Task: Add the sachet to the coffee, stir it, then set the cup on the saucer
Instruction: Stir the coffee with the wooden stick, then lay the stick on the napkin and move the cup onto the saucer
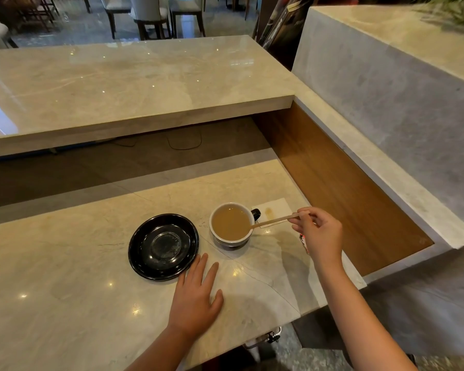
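Note:
A white cup (232,223) of milky coffee stands on the marble counter, its dark handle pointing right. My right hand (318,234) pinches a wooden stir stick (275,221) whose far end rests at the cup's right rim. A black saucer (163,247) lies empty to the left of the cup, apart from it. My left hand (197,297) lies flat on the counter, fingers spread, just right of the saucer's near edge. A red and white sachet (303,243) peeks out from under my right hand.
A white napkin (275,208) with a brown stain lies behind the cup's handle. The counter (78,277) ends at an edge on the right, beside a wooden panel (340,188). A higher marble shelf (118,84) runs across the back.

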